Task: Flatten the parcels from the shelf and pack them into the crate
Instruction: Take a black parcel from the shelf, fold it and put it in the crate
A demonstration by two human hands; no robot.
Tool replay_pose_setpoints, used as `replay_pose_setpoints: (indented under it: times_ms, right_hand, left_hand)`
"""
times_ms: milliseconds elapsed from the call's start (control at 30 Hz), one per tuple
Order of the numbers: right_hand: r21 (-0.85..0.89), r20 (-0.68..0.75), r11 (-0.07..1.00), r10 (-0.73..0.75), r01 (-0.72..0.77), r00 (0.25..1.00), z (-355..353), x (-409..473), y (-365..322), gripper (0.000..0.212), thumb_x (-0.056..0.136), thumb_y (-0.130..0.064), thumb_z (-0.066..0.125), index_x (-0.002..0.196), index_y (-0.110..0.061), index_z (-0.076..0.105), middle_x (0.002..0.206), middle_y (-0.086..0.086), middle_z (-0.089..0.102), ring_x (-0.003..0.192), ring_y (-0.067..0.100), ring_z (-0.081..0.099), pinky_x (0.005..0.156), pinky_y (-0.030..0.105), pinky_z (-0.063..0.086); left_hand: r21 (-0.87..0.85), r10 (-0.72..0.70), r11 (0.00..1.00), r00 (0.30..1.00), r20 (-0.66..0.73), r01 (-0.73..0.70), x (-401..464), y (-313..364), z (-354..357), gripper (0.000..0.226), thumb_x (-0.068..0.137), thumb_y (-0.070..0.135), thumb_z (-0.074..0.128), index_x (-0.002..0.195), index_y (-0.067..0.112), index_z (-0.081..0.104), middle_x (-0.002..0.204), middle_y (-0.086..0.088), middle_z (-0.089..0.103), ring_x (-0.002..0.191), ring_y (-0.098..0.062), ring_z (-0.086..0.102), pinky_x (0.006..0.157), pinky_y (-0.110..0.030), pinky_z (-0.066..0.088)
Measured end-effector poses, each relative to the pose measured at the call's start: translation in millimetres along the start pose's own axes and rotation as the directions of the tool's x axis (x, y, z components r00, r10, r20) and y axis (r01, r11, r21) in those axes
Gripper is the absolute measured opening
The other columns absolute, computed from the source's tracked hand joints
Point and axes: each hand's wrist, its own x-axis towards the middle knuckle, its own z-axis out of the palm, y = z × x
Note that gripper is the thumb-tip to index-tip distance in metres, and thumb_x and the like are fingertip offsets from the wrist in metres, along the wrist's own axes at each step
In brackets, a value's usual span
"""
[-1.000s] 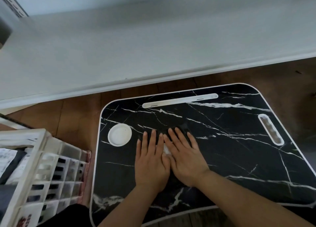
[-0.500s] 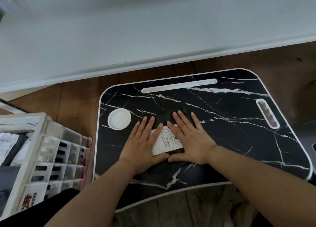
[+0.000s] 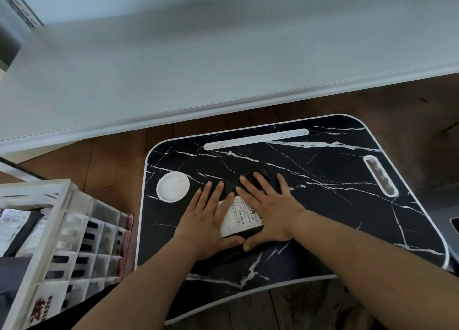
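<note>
Parcel (image 3: 244,216): black, on the bench (image 3: 323,205); my palms hide most, label print unreadable.
Hands: my left hand (image 3: 207,224) and right hand (image 3: 269,209) spread flat, pressing it.
Crate (image 3: 49,230): left, cut off; contents unclear.

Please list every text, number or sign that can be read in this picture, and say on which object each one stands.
White shipping label on the black parcel: printed lines and a barcode, too small to read.
Sticker on the white crate: a large red character and the digits "14289", partly cut off and blurred, so uncertain.
Labels on the parcels in the crate: blurred, unreadable.
Black marble lap desk: no text.
</note>
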Motion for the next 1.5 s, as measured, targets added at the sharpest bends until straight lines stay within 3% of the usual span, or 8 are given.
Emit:
replay_pose_setpoints:
  times_ms: [533, 767, 933, 1067, 1200, 1300, 1433, 1500]
  right_hand:
    - [0.054, 0.004, 0.995, 0.083, -0.083, 0.997, 5.9, -7.6, -0.7, 0.123, 0.057, -0.1, 0.026, 0.142, -0.031, -0.031, 0.147, -0.001, -0.045, 0.131, 0.016, -0.048, 0.106, 0.064, -0.022]
    - [0.113, 0.018, 0.976, 0.183, -0.184, 0.983, 14.0, -36.3, 7.9, 0.119, 0.055, -0.094, 0.011, 0.143, -0.025, -0.031, 0.15, -0.006, -0.042, 0.133, 0.012, -0.044, 0.112, 0.058, -0.02]
    - [0.336, -0.112, 0.903, 0.32, -0.267, 0.941, -0.9, -49.4, -3.4, 0.108, 0.068, -0.072, 0.065, 0.153, -0.025, 0.018, 0.16, -0.002, 0.008, 0.147, 0.017, 0.003, 0.118, 0.042, 0.013]
    - [0.631, -0.102, 0.655, 0.601, -0.415, 0.793, -0.5, -57.1, -15.5, 0.082, 0.067, -0.037, 0.085, 0.134, -0.02, 0.042, 0.131, 0.005, 0.039, 0.121, 0.024, 0.042, 0.1, 0.033, 0.042]
    - [0.864, 0.128, 0.232, 0.757, -0.447, 0.64, 0.0, -60.7, -20.8, 0.081, 0.065, -0.027, 0.089, 0.129, -0.006, 0.042, 0.126, 0.015, 0.05, 0.111, 0.029, 0.054, 0.091, 0.034, 0.046]
    - [0.937, 0.26, -0.021, 0.708, -0.348, 0.657, -2.7, -64.0, -27.7, 0.071, 0.067, -0.024, 0.088, 0.123, -0.003, 0.05, 0.108, 0.01, 0.062, 0.089, 0.021, 0.06, 0.076, 0.036, 0.051]
    - [0.974, 0.223, -0.13, 0.698, -0.186, 0.68, -14.4, -71.0, -36.2, 0.072, 0.067, -0.029, 0.088, 0.125, -0.004, 0.05, 0.11, 0.009, 0.063, 0.093, 0.023, 0.061, 0.083, 0.037, 0.052]
    - [0.957, 0.225, -0.285, 0.62, -0.052, 0.751, -31.1, -79.2, -44.6, 0.044, 0.073, -0.02, 0.083, 0.103, -0.004, 0.055, 0.094, 0.009, 0.066, 0.082, 0.021, 0.063, 0.069, 0.032, 0.052]
  left_hand:
    - [-0.014, -0.009, 1.0, 0.998, 0.063, 0.01, -0.1, -2.8, -3.4, 0.107, 0.048, 0.091, -0.015, 0.133, 0.028, -0.037, 0.152, -0.005, -0.036, 0.137, -0.024, -0.038, 0.118, -0.044, -0.015]
    - [-0.05, -0.044, 0.998, 0.995, 0.086, 0.048, 0.3, -3.0, -19.1, 0.111, 0.069, 0.09, 0.032, 0.152, 0.028, -0.009, 0.159, -0.003, -0.021, 0.146, -0.025, -0.021, 0.12, -0.045, -0.002]
    - [-0.239, -0.214, 0.953, 0.973, -0.086, 0.189, 2.5, 6.8, -40.6, 0.079, 0.078, 0.072, 0.054, 0.139, 0.025, 0.037, 0.146, -0.005, 0.037, 0.134, -0.026, 0.034, 0.106, -0.042, 0.037]
    - [-0.562, -0.472, 0.709, 0.879, 0.071, 0.426, -5.3, 7.4, -39.7, 0.087, 0.064, 0.049, 0.082, 0.13, 0.015, 0.038, 0.128, -0.007, 0.049, 0.119, -0.025, 0.049, 0.098, -0.04, 0.045]
    - [-0.751, -0.434, 0.433, 0.846, 0.31, 0.498, -13.5, 10.0, -36.5, 0.064, 0.067, 0.029, 0.085, 0.12, 0.01, 0.054, 0.119, -0.007, 0.062, 0.111, -0.024, 0.058, 0.097, -0.038, 0.048]
    - [-0.886, -0.369, 0.233, 0.88, 0.3, 0.4, -23.4, 19.2, -41.9, 0.035, 0.079, 0.015, 0.077, 0.111, 0.013, 0.063, 0.113, -0.005, 0.067, 0.104, -0.023, 0.062, 0.097, -0.04, 0.049]
    - [-0.963, -0.36, 0.116, 0.914, 0.188, 0.243, -37.1, 22.0, -55.4, 0.024, 0.088, 0.009, 0.066, 0.108, 0.019, 0.057, 0.108, 0.002, 0.063, 0.098, -0.015, 0.06, 0.085, -0.03, 0.051]
    - [-0.987, -0.384, 0.006, 0.912, 0.146, 0.161, -47.6, 17.9, -64.8, 0.021, 0.088, 0.006, 0.064, 0.101, 0.021, 0.056, 0.103, 0.004, 0.064, 0.09, -0.01, 0.061, 0.076, -0.025, 0.051]
